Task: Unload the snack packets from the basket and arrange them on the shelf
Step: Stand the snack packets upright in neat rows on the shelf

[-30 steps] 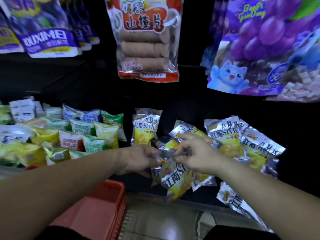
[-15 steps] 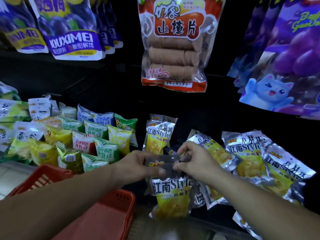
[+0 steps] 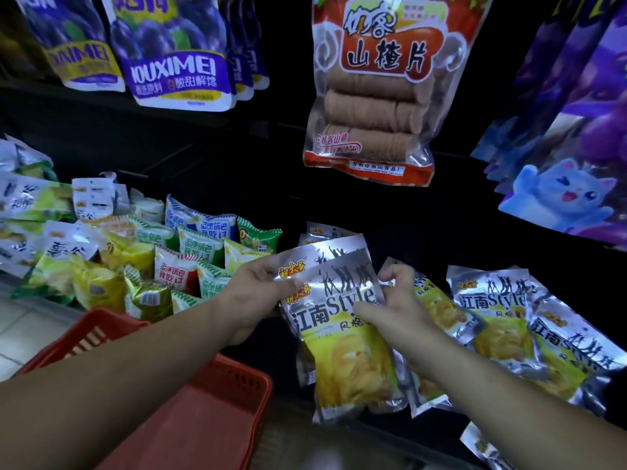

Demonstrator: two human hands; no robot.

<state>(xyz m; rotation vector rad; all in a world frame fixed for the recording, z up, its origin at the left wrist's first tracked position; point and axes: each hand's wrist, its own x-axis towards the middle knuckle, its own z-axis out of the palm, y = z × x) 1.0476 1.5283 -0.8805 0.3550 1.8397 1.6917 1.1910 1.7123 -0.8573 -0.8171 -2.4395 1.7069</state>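
Note:
Both hands hold a small stack of silver-and-yellow snack packets upright in front of the dark shelf. My left hand pinches the stack's top left corner. On the stack's right edge my right hand grips with thumb in front. Several matching packets lie fanned on the shelf to the right, and one more stands behind the stack. The red basket sits under my left forearm, its inside mostly hidden.
A pile of green, yellow, blue and red small packets fills the shelf at left. Above hang purple bags, a bag of brown discs and purple cat-print bags. Pale floor tiles show at lower left.
Both hands have lifted the packets from low over the shelf edge and squared them upright into a stack. The view shifted right and up, bringing the basket further into frame.

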